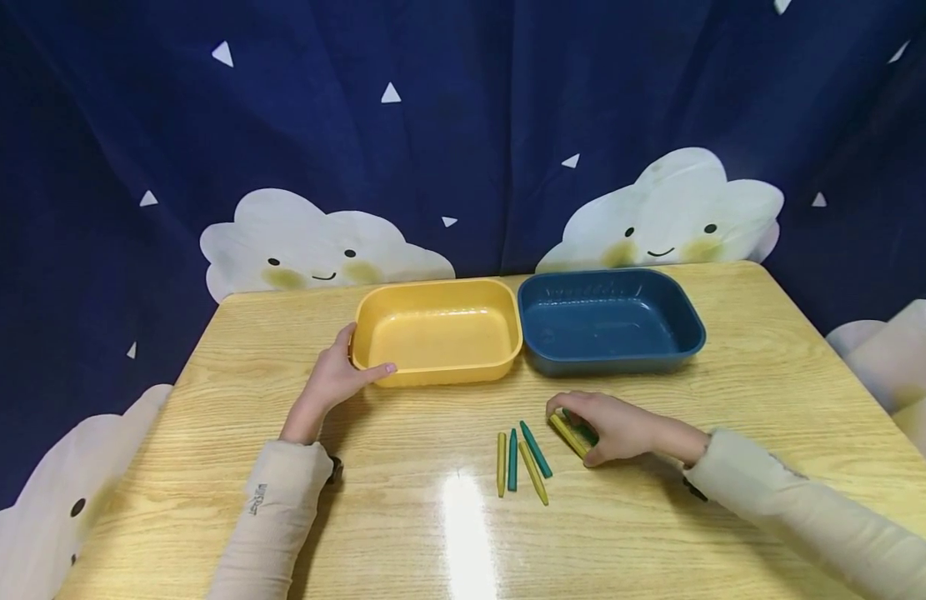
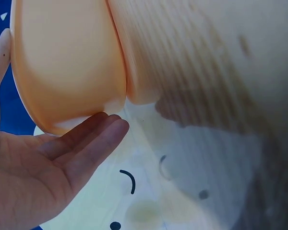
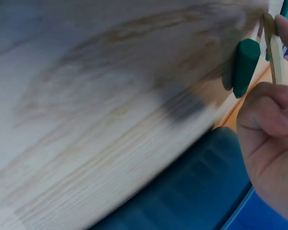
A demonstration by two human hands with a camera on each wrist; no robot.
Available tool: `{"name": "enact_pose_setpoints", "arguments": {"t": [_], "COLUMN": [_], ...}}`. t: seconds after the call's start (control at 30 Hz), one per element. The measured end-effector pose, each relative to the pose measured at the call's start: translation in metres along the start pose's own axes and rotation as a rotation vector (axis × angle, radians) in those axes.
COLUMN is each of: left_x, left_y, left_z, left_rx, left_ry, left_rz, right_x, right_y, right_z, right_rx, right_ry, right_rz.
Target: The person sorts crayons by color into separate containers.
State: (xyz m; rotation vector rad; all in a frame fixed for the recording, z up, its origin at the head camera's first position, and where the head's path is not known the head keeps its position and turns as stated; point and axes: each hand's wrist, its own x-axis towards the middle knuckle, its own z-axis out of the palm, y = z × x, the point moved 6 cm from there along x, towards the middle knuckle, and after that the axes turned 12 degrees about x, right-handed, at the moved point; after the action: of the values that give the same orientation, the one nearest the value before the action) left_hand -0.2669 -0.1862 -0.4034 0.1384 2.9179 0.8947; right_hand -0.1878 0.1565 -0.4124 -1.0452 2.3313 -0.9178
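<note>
My left hand [image 1: 338, 377] spans the left end of the yellow bin [image 1: 437, 377], thumb on its front rim and fingers along its side. Those fingers look straight in the left wrist view. In front of the blue bin [image 1: 608, 365], my right hand [image 1: 618, 427] pinches a yellow crayon [image 1: 568, 435] between thumb and fingertips. Beside that crayon, partly hidden by the hand, is a green crayon [image 3: 246, 67]. Just left of this hand lie several more crayons, among them a green crayon [image 1: 536, 450] and a yellow crayon [image 1: 533, 473].
Both bins stand side by side at the back of the wooden table [image 1: 402, 533], with nothing seen inside them. Behind the table hangs a dark blue curtain [image 1: 463, 150] with clouds on it.
</note>
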Motion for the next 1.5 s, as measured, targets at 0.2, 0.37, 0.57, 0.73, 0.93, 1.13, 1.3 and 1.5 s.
{"name": "enact_pose_setpoints", "arguments": {"t": [0.2,0.37,0.57,0.73,0.93,1.13,1.3,1.5], "left_x": [0.000,0.000,-0.001,-0.001,-0.001,0.000,0.000,-0.001], "left_y": [-0.001,-0.001,-0.001,0.000,0.001,0.001,0.000,0.000], "left_z": [0.000,0.000,0.000,0.000,0.000,0.001,0.001,0.000], "left_rx": [0.007,-0.003,-0.008,-0.016,0.003,0.005,0.010,0.019], "left_ry": [0.002,0.001,0.003,-0.005,-0.011,-0.014,-0.010,-0.020], "left_rz": [-0.003,-0.008,-0.006,-0.001,0.011,0.008,0.007,0.000], "right_x": [0.001,0.000,-0.001,-0.002,-0.002,0.000,0.001,0.001], "right_y": [-0.002,-0.006,-0.003,0.000,0.001,0.004,0.002,-0.002], "right_z": [0.002,0.001,-0.003,-0.009,-0.013,-0.015,-0.018,-0.028], "right_rx": [0.016,0.093,0.190,0.347,0.484,0.696,0.803,0.847], "right_ry": [-0.008,-0.006,0.020,0.035,0.030,0.015,0.016,0.038], "right_rz": [-0.007,-0.061,-0.083,-0.079,-0.092,-0.033,-0.043,-0.033]}}
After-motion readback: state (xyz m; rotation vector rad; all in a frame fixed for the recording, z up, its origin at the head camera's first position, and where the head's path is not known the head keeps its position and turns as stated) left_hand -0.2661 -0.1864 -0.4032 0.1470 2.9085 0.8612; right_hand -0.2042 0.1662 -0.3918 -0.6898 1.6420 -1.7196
